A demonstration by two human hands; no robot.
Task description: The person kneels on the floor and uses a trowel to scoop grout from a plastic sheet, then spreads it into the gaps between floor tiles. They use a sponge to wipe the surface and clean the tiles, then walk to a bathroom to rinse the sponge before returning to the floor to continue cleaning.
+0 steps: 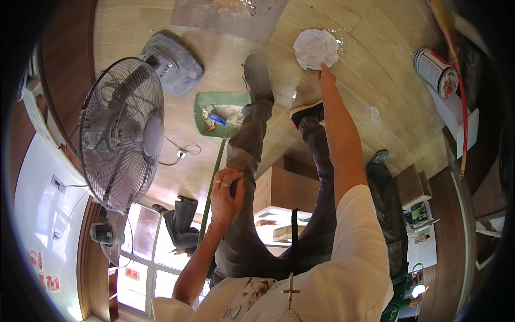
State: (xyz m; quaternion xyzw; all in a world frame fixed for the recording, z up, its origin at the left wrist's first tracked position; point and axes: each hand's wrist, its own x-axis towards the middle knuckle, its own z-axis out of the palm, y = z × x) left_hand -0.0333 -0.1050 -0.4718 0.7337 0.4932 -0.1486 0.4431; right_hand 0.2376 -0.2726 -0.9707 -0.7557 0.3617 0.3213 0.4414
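Note:
On the wood-patterned floor ahead lies a round white thing (315, 49) with a rumpled surface; whether it is a bunched cloth or a dish of white paste I cannot make out. My right arm reaches down to it, and my right hand (326, 79) is closed at its near edge, one finger on the rim. My left hand (226, 198) rests by my left knee, fingers loosely bent and thumb apart, with nothing visible in it. Beside it runs the green handle (213, 182) of a green dustpan (201, 121), which holds scraps and a blue object (217, 118).
A dusty fan (123, 134) stands at left, its plug and cord (181, 154) on the floor. A can (435, 72) lies at right beside a red stick (462, 107). Wet spots shine near the white thing. Other people's legs (179, 222) show behind.

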